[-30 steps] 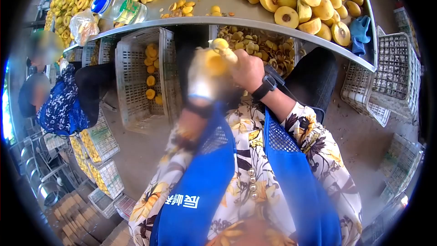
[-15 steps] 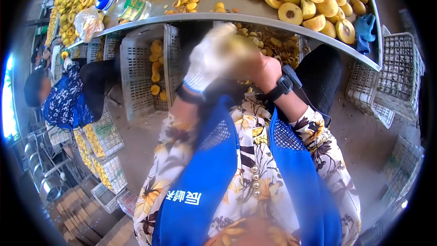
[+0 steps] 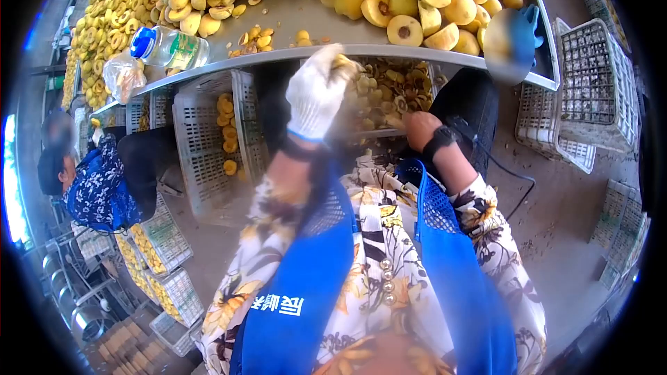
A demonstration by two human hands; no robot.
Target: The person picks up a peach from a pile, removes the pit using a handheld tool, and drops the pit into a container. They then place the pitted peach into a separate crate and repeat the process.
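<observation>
My left hand (image 3: 316,94) wears a white glove and is raised to the edge of the metal table (image 3: 445,55). Its fingers are curled around a blurred piece of yellow fruit (image 3: 344,64). My bare right hand (image 3: 417,127), with a black watch on the wrist, is lower down, over a crate of pits and scraps (image 3: 379,94) under the table. It is closed on a small pale tool (image 3: 394,121) that points left. Whole and halved yellow fruit (image 3: 406,0) are piled on the table above both hands.
A water bottle (image 3: 167,47) and a plastic bag (image 3: 124,73) lie on the table's left part, and a blue glove (image 3: 517,35) hangs at its right edge. White plastic crates (image 3: 208,139) stand under and around the table. A seated person (image 3: 97,180) works at the left.
The hands were together on the fruit and have come apart. My right hand dropped down over the scrap crate. My gloved left hand stayed up by the table edge with the fruit.
</observation>
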